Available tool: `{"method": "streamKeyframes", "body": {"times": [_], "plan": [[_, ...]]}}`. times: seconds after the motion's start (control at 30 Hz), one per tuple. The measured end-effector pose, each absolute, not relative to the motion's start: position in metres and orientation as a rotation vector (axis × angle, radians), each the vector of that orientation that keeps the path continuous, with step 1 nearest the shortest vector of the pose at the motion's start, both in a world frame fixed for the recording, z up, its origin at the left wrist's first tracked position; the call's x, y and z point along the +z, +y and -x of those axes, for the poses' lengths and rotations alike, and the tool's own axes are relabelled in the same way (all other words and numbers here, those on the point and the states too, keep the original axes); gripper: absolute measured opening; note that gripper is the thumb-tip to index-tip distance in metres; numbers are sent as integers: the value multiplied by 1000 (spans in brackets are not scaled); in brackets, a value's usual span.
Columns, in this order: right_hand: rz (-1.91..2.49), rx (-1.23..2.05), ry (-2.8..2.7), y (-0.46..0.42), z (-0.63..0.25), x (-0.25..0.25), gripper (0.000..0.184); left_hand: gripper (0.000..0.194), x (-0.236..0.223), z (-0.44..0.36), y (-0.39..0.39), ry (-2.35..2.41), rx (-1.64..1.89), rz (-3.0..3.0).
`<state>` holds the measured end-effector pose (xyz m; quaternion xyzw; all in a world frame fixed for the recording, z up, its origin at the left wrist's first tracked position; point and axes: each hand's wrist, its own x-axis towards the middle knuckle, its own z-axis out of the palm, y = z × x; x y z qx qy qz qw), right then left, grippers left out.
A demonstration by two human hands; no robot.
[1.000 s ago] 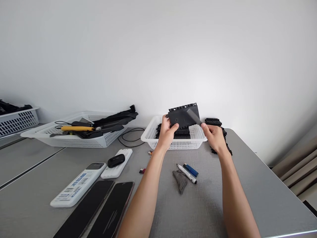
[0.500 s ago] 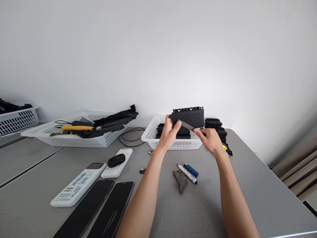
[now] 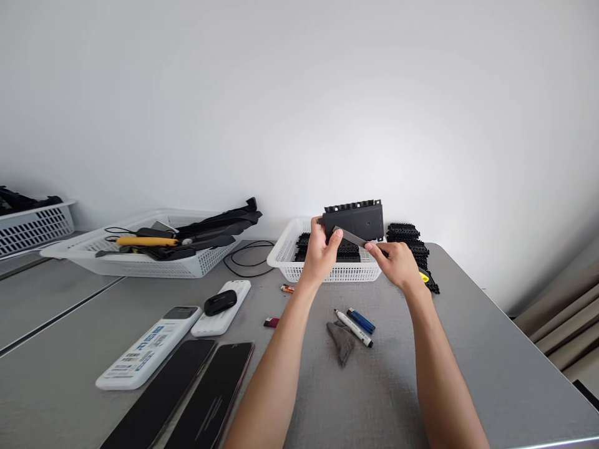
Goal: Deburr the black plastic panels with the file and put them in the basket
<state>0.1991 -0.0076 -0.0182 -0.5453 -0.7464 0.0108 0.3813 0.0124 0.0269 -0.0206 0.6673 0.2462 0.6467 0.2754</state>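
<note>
A black plastic part [image 3: 353, 221] with a row of rounded notches along its top edge is held up above a white basket. My left hand [image 3: 322, 249] grips its left end, the thumb in front. My right hand [image 3: 394, 260] is closed on a thin flat grey blade [image 3: 352, 237], whose handle, if any, is hidden by the fingers. Slanting across the lower front of the black part, the blade reaches close to my left thumb. Behind my hands, the white basket [image 3: 337, 273] holds similar black parts [image 3: 349, 248].
Stacked black strips [image 3: 405, 232] stand right of the basket, with something yellow [image 3: 423, 276] beside them. Nearer lie a marker [image 3: 354, 328], a blue lighter [image 3: 361, 320] and a grey cloth [image 3: 342, 343]. Left are power banks [image 3: 148, 349], phones [image 3: 213, 396] and a larger basket [image 3: 178, 268].
Both hands keep their grip. The black part has shifted slightly left, and my left forearm has moved a little right, showing more of the two small lighters beside it.
</note>
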Motion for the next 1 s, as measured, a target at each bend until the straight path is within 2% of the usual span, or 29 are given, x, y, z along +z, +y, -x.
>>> {"method": "streamKeyframes", "body": {"times": [0.3, 0.7, 1.0], "plan": [[1425, 15, -1916, -7, -201, -19, 62, 45, -23, -8, 31, 681, 1714, -1716], [1424, 23, -1931, -4, -202, -22, 63, 40, -23, -7, 29, 717, 1673, -1776], [1427, 43, -1934, -3, -203, -22, 64, 43, -24, -8, 30, 781, 1648, -1723]]}}
